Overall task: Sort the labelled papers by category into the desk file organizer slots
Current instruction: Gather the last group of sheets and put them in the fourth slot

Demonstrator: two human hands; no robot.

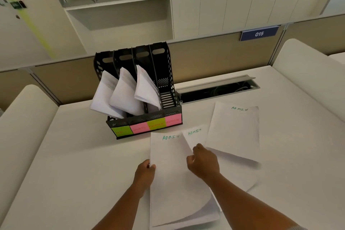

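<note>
A black file organizer (pixel 169 73) with four slots stands on the white desk (pixel 74 155). Coloured notes mark its front: green HR, pink, green FINANCE, pink ADMIN (pixel 173 120). The three left slots hold white papers; the right ADMIN slot looks empty. Three sheets labelled ADMIN lie in front. My left hand (pixel 145 172) grips the left edge of the nearest sheet (pixel 168 164). My right hand (pixel 202 160) pinches the middle sheet (pixel 196 135). A third sheet (pixel 235 130) lies to the right, overlapping the middle one. More papers sit stacked under the nearest sheet.
An open cable trough (pixel 218 88) runs along the desk behind the papers. Beige partition panels (pixel 205 58) bound the desk at the back, with a blue 015 sign (pixel 259 33). White side panels rise left and right. Cabinets stand beyond.
</note>
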